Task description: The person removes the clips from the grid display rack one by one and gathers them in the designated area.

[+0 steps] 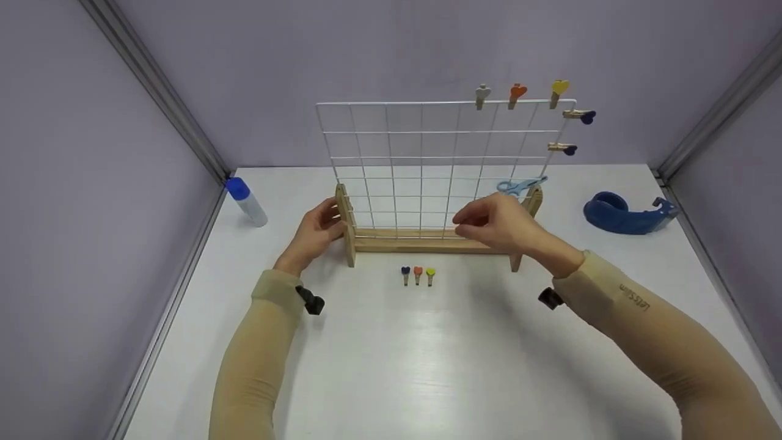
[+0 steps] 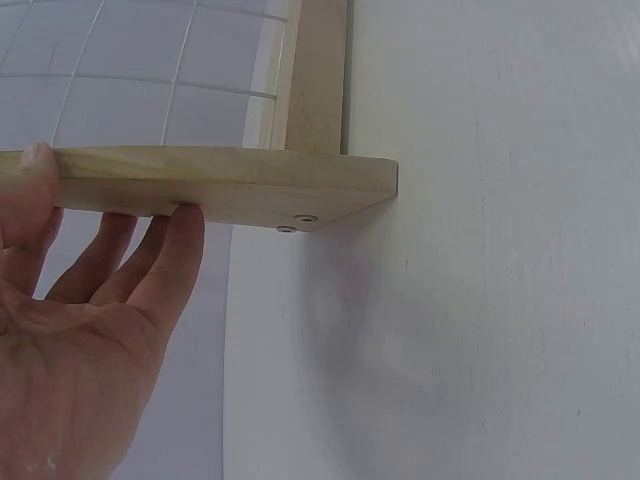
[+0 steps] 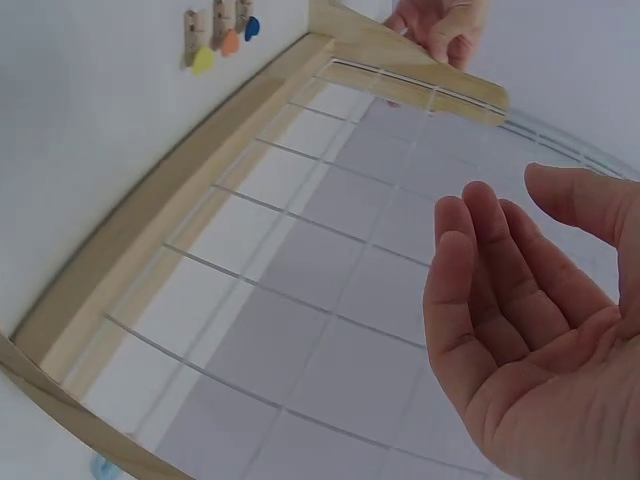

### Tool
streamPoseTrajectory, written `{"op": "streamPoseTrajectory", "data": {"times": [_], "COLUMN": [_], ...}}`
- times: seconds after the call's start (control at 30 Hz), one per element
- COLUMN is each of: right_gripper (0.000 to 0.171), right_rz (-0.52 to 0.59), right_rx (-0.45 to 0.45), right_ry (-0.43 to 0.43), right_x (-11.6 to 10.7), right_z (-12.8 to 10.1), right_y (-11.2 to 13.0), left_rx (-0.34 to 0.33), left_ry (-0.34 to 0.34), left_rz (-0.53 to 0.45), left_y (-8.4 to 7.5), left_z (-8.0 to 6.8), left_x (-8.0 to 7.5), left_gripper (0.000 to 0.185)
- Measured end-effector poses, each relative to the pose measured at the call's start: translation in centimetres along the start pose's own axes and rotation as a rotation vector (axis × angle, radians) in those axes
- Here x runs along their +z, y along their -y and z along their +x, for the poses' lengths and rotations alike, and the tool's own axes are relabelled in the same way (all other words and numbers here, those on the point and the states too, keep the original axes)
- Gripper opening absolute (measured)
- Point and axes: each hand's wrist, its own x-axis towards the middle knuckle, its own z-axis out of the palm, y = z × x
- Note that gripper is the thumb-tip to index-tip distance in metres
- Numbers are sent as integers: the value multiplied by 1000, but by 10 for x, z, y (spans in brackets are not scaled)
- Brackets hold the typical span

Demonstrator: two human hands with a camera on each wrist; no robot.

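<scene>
A white wire grid (image 1: 421, 157) stands in a wooden stand (image 1: 427, 245). My left hand (image 1: 313, 235) holds the stand's left side panel (image 2: 230, 170); in the left wrist view the thumb is at its edge and the fingertips are against its outer face. My right hand (image 1: 498, 223) hovers in front of the grid's lower right, fingers loosely bent and nothing between them. Heart clothespins clip to the grid: white (image 1: 482, 93), orange (image 1: 517, 93) and yellow (image 1: 559, 90) along the top, two dark blue clothespins (image 1: 580, 115) on the right edge.
Three small heart clothespins, dark blue (image 1: 405, 272), orange (image 1: 418, 272) and yellow (image 1: 431, 274), lie before the stand. Light blue scissors (image 1: 519, 186) lie behind the grid. A blue tape dispenser (image 1: 629, 219) is at the right, a blue-capped white bottle (image 1: 249, 205) at the left.
</scene>
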Motion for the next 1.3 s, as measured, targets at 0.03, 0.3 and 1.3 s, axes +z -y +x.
{"op": "streamPoseTrajectory", "data": {"times": [0.03,0.3,1.3], "right_gripper": [23,22,27], "right_rz": [2,-30,-328], "right_rx": [-4,-82,-146], "right_ry": [3,-35,-289], "right_x": [-6,-59,-167], "right_z": [-2,-12,35], "right_y": [5,49,102], "left_rx": [1,0,-27], "left_ry": [-1,-6,-9], "left_rz": [1,8,26], "left_y": [0,1,3], "left_z": [0,1,1], "left_x": [0,1,0], "left_gripper": [64,65,63]}}
